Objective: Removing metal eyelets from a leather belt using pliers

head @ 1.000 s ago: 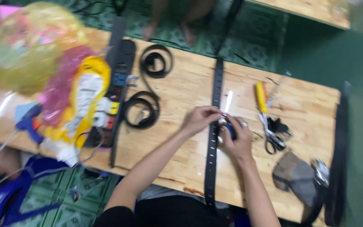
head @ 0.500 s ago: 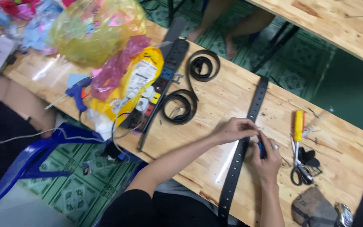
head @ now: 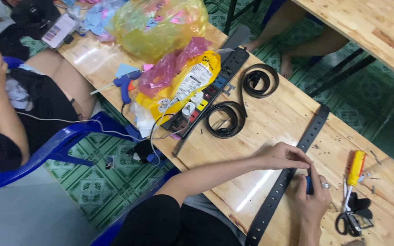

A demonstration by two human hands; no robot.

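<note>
Seen from the head camera, both hands work a long black perforated leather belt (head: 292,180) lying flat across the wooden bench (head: 270,123): the left hand (head: 282,156) pinches its edge, the right hand (head: 314,199) closes around a small blue tool (head: 308,184) (likely mid-punching). A yellow plastic bag (head: 160,23) holds coloured scraps.

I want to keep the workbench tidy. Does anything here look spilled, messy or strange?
Small dark specks lie scattered on the wooden table beside the flat black belt under the left hand and right hand. A plastic bag lies partly over the power strip.
</note>
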